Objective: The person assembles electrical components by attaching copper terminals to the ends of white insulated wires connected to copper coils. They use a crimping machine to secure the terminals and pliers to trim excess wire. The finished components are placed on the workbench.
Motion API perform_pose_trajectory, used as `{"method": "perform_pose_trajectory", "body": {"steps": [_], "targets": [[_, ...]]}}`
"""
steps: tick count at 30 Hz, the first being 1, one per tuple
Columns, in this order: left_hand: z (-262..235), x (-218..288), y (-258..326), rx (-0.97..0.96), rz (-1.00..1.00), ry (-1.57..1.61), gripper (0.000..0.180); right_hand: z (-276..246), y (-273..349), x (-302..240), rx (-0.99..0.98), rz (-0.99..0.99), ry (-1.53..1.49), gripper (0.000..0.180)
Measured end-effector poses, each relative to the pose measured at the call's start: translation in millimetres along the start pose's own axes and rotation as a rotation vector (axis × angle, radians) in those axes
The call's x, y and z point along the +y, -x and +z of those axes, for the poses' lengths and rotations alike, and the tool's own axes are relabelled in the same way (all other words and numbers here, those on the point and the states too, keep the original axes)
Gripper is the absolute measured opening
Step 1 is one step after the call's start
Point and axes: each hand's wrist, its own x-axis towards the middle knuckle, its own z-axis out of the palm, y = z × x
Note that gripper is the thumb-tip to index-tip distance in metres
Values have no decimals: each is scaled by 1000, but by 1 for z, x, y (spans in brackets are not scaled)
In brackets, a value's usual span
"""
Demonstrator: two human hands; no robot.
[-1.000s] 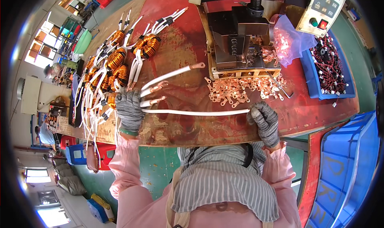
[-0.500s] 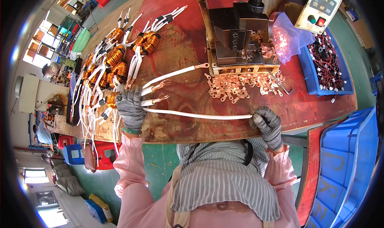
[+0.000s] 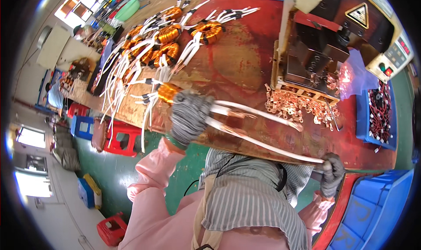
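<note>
At centre frame I see my left hand [image 3: 189, 116], in a grey knit glove, closed around a copper-wound coil [image 3: 169, 92] whose white-sleeved leads [image 3: 258, 116] fan out to the right past the fingers. My right hand [image 3: 332, 173], gloved the same, sits at lower right with its fingers pinched shut on the far end of the longest lead [image 3: 272, 148], which is stretched between the two hands above the near edge of the red workbench [image 3: 245, 61]. Just beyond the leads, right of centre, lies a loose heap of copper ring terminals [image 3: 296, 107], touching the foot of a dark press machine [image 3: 324, 52]. A yellow triangular warning sign [image 3: 358, 14] is stuck on the machine's top at upper right; beside it is a cream control box [image 3: 392, 57] with red and green buttons. A clear pinkish plastic bag [image 3: 353, 76] rests below that, next to a blue tray [image 3: 379, 114] of small dark parts. More orange coils [image 3: 169, 35] with white leads crowd the upper left.
</note>
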Motion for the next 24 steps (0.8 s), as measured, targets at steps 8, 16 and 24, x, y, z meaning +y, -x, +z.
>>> {"method": "perform_pose_trajectory", "body": {"steps": [8, 16, 24], "targets": [[-14, 85, -23, 1, 261, 171, 35, -88, 59, 41, 339, -90, -4, 36], [9, 91, -40, 217, 646, 188, 35, -86, 102, 51, 206, -15, -112, 37], [9, 48, -36, 150, 441, 165, 40, -67, 74, 31, -368, 351, -67, 18]]}}
